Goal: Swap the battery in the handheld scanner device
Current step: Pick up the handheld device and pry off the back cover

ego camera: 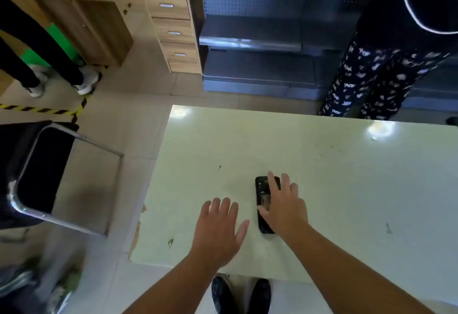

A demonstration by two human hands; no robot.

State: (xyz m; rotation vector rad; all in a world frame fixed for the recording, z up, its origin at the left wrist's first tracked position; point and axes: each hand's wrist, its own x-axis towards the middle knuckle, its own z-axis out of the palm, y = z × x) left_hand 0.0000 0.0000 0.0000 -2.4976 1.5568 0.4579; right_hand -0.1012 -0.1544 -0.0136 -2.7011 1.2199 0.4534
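Note:
A black handheld scanner (262, 197) lies flat on the pale table (334, 177), lengthwise away from me. My right hand (285, 204) is spread over its right side with fingers apart, covering part of it; no grip is closed around it. My left hand (218, 227) hovers open above the table just left of the scanner, fingers spread, holding nothing. No loose battery is visible.
A black metal-framed chair (44, 177) stands left of the table. One person's patterned trouser legs (371, 78) are at the far right edge, another's dark legs (44, 60) at far left. Wooden drawers (173, 30) and grey shelving (260, 40) stand behind. My shoes (240, 294) show below the table's near edge.

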